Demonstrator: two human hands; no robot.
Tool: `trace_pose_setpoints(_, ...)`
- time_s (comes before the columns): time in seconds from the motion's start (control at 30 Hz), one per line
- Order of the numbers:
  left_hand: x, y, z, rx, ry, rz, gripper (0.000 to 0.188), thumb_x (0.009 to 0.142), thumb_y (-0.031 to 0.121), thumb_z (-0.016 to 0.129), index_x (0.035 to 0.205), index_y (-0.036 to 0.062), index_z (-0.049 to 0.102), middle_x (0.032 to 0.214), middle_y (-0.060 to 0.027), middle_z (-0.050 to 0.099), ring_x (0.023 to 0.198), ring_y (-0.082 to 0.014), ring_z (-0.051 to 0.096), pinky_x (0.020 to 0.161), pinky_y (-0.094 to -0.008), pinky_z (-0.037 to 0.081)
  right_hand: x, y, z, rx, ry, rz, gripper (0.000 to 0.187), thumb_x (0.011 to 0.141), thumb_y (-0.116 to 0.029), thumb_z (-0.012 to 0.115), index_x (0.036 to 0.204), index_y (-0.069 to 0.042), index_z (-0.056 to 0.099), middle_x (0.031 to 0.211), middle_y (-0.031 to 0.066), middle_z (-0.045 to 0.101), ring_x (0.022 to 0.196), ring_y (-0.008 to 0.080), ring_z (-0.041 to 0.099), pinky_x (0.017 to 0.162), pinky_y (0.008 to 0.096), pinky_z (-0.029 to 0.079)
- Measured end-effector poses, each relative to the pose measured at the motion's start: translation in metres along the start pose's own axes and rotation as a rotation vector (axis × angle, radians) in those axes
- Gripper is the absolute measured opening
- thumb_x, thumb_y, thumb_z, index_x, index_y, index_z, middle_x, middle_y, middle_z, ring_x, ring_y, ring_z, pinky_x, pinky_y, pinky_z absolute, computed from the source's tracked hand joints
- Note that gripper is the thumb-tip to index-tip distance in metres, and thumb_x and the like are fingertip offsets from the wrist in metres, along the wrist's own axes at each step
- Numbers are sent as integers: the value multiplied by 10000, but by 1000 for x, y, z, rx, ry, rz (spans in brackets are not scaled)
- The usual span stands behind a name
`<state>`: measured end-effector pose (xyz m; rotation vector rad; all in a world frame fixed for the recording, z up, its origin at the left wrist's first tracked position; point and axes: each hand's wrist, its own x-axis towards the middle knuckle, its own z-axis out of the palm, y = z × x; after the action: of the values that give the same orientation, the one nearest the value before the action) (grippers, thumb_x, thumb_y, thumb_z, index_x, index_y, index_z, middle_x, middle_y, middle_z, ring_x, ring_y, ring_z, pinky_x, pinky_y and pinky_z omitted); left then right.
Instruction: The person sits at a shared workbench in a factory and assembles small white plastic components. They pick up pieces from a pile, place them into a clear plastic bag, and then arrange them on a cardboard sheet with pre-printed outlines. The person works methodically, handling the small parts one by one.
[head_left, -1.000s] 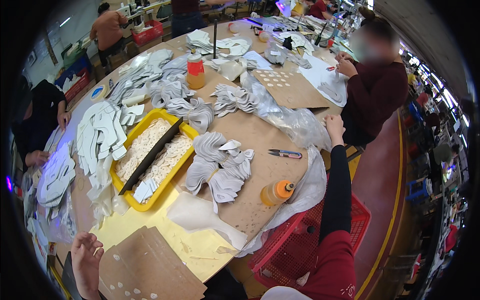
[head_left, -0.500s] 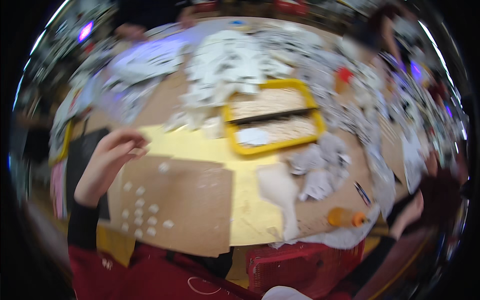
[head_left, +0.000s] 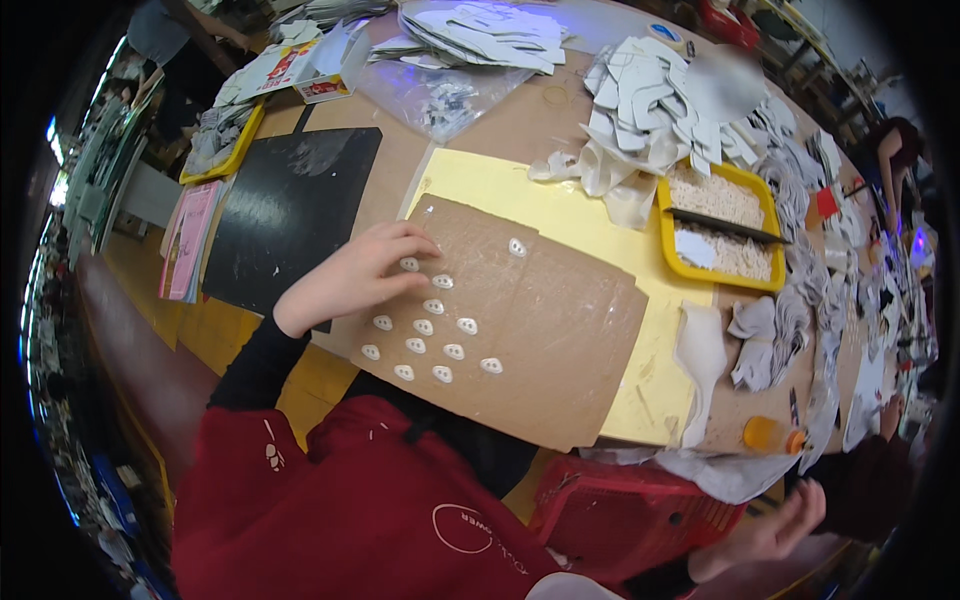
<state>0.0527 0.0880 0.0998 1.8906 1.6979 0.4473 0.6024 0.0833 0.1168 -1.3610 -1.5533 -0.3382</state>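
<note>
Several small white rounded-triangular pieces with dark holes (head_left: pixel 433 306) lie spread over a brown cardboard sheet (head_left: pixel 560 330). My left hand (head_left: pixel 350 275) reaches over the sheet's left edge. Its fingers are apart and curve around one of these pieces, at the far left of the group; whether they touch it I cannot tell. A single piece (head_left: pixel 517 247) lies away from the others, near the sheet's far edge. At the lower right, beyond a red crate (head_left: pixel 640 510), my right hand (head_left: pixel 775 530) hangs low with fingers apart, nothing seen in it.
Yellow sheet (head_left: pixel 490 180) lies under the cardboard. A black board (head_left: pixel 300 210) is at left. At right are a yellow divided tray (head_left: pixel 680 265) of small pale pieces, a white flat cutout (head_left: pixel 700 345), grey fabric pieces (head_left: pixel 765 340) and an orange bottle (head_left: pixel 765 435). White cutouts (head_left: pixel 650 95) pile behind.
My view has swung left, so the table appears shifted and tilted. My left hand has come down from above the cardboard's far-left corner to the white pieces. My right hand stays off the table.
</note>
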Motion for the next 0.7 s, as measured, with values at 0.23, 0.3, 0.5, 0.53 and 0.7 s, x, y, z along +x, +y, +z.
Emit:
trace_pose_setpoints(0.23,-7,-3,42,-35,37,162,426,857,259,770,1229,78,665,1251,-112,560,1241,-327,469,1069,-423,408,-82,-162,116,380,-801,79,228,786,-48,783,1003,-40,713,984,123,631,933,313,618,822,379,493)
trace_pose_setpoints(0.3,-13,3,55,-42,51,173,407,852,259,773,1207,86,675,1240,-105,558,1227,-324,468,1055,-420,406,-94,-187,140,368,-915,50,246,794,-88,784,1024,-47,704,983,121,611,959,323,594,849,399,476)
trace_pose_setpoints(0.5,-27,13,75,-32,20,279,321,871,265,750,1148,115,693,1196,-76,532,1219,-298,453,1078,-459,303,-108,-218,161,326,-1003,12,304,789,-103,781,1071,-62,676,987,116,572,969,327,563,856,418,461)
trace_pose_setpoints(0.53,-27,13,78,-23,28,286,326,867,266,753,1149,113,693,1200,-77,531,1222,-297,452,1077,-464,296,-109,-220,161,312,-1016,1,299,790,-99,778,1068,-61,673,989,116,569,967,327,562,853,418,461)
trace_pose_setpoints(0.7,-27,15,90,36,83,309,351,845,255,764,1151,100,690,1214,-85,534,1233,-296,454,1066,-488,275,-111,-224,166,255,-1045,-19,270,796,-81,766,1040,-52,655,975,119,556,946,328,557,841,416,464)
